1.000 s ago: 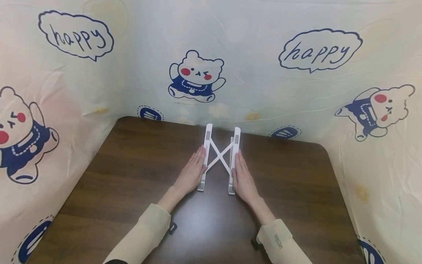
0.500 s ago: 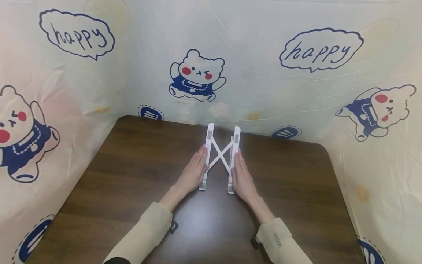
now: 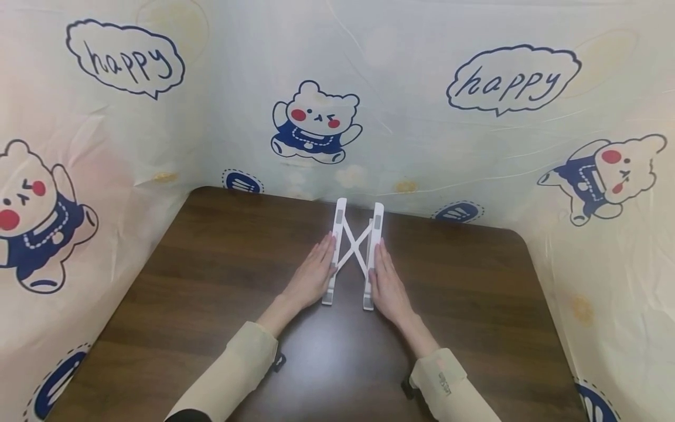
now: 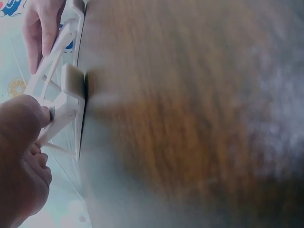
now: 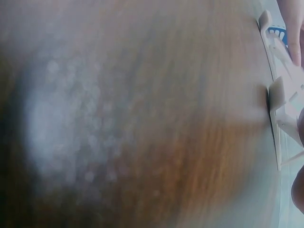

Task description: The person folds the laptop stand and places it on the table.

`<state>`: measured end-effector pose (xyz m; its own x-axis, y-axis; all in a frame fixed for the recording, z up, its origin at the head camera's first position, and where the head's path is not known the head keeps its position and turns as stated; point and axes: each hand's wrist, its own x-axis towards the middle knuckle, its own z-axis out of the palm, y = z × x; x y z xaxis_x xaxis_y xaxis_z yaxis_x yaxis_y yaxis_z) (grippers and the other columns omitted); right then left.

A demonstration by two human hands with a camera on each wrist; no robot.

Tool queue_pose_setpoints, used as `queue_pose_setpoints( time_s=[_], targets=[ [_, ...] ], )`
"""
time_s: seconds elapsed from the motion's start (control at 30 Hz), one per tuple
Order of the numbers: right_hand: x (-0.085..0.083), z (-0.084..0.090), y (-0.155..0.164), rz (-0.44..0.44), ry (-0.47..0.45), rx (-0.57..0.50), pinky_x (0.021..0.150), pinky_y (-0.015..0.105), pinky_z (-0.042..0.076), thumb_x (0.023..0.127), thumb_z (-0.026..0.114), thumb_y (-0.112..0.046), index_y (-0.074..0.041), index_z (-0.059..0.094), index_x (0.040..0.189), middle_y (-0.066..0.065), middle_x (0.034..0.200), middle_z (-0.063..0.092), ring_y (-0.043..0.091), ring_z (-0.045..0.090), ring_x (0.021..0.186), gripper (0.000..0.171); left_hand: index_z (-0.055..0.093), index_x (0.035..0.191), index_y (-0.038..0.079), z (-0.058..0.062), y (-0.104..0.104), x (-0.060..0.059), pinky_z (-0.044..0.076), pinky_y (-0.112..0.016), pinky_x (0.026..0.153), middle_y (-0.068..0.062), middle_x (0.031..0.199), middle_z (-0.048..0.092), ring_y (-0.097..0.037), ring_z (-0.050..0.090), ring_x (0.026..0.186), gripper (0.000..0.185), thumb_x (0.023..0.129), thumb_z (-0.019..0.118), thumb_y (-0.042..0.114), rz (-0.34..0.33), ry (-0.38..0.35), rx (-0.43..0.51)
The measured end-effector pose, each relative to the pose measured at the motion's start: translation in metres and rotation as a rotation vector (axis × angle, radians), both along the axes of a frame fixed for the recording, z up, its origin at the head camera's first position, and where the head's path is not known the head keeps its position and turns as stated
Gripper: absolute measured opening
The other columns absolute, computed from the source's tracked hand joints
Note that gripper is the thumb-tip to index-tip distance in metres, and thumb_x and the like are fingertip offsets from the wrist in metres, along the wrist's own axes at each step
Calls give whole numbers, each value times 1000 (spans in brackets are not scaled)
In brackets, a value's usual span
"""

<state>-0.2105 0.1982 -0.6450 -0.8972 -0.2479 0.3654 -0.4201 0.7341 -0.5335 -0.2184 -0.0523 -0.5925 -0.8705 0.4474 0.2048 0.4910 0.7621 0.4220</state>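
Observation:
A white folding laptop stand (image 3: 355,248) stands on the dark wooden table, its two side rails joined by crossed bars. My left hand (image 3: 310,276) holds the left rail, fingers straight along its outer side. In the left wrist view its thumb (image 4: 43,115) lies over the rail, with the other fingers (image 4: 40,164) on the far side. On the right rail, my right hand (image 3: 390,287) lies the same way, thumb at the top edge. The right wrist view catches the front lip (image 5: 277,95) of one rail and only parts of the hands.
The brown tabletop (image 3: 211,281) has rounded far corners. A pale curtain (image 3: 411,135) with printed bears and "happy" bubbles hangs around the back and both sides, close behind the stand's far end. Dark straps sit at both sleeve cuffs.
The left hand has moved right with the left rail, and the gap between the rails has narrowed. The crossed bars stand steeper. The right hand and rail have shifted only slightly left.

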Motion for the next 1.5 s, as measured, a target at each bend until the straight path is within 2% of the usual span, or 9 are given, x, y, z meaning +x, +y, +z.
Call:
queue_pose_setpoints(
  time_s=[0.23,0.3,0.47,0.6,0.73,1.07,1.33,1.43,1.5],
  targets=[
    [7,18,-10,70,13,-29,141,52,23,117,46,-22,-2,20,175,18,185,14,40,25,170,66,19,172,-6,-1,6,1,26,-52,141,-25,182,18,-37,25,171,72,116,53,24,-56,16,-11],
    [9,22,-14,63,2,-41,138,58,27,117,46,-20,-2,21,174,19,185,15,44,28,168,65,19,172,-6,0,7,2,25,-50,142,-23,183,18,-36,25,171,72,116,53,25,-51,15,-30],
    [13,31,-16,39,-2,-1,136,60,30,117,47,-18,-1,22,174,17,185,15,45,30,167,65,20,172,-5,5,9,4,25,-50,142,-22,183,18,-34,24,172,74,115,55,25,-31,0,-93],
    [10,29,-15,56,-16,-19,136,61,30,116,48,-20,-3,21,175,17,185,14,45,29,167,67,19,173,-5,8,12,2,25,-50,142,-22,183,17,-34,24,172,74,116,55,27,-41,-7,-110],
    [6,20,-13,69,-22,-33,139,55,26,118,45,-25,-6,19,176,15,186,13,39,25,170,66,19,173,-4,9,15,1,26,-50,142,-21,183,16,-34,24,172,75,116,55,29,-47,-11,-109],
    [11,21,-19,62,-56,-74,138,58,26,118,45,-26,-10,19,177,12,187,13,40,26,170,67,20,173,-4,1,17,3,26,-50,141,-22,183,17,-33,24,172,77,115,56,30,-54,4,-132],
    [15,33,-24,42,-34,30,135,60,33,115,50,-16,-2,21,174,20,184,18,43,31,167,67,21,172,-5,0,18,4,31,-56,139,-23,182,19,-37,26,171,77,114,58,28,-80,16,-87],
    [8,21,-21,29,-13,88,134,59,35,115,52,-15,-5,17,176,16,186,13,41,32,167,72,20,173,-5,5,19,4,29,-52,140,-22,183,18,-35,25,171,76,116,55,30,-73,16,-141],
    [6,14,-19,39,-7,65,136,58,33,116,49,-20,-10,13,177,13,187,11,39,29,169,71,20,173,-4,6,19,4,27,-50,141,-21,183,18,-34,24,172,75,116,54,30,-70,15,-156]
  ],
)
